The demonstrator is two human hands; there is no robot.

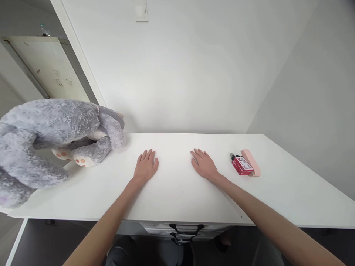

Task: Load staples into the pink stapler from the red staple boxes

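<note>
My left hand [146, 164] lies palm down on the white tabletop [172, 188], fingers stretched out and holding nothing. To its right, apart from it, my right hand [203, 163] also rests flat on the table with its fingers spread. Nearest to the right hand is a red and white box [242, 166], with a small black and metal item [233, 156] beside its far left corner. Against the box's right side is a long pale pink case [251, 162]. What the black item is cannot be made out.
A large grey plush toy [59, 120] lies bent over the table's left end. Behind the table rises a white wall with a light switch [141, 11]. Drawers with black handles [186, 229] sit under the front edge. A worn metal cabinet [50, 68] stands at the back left.
</note>
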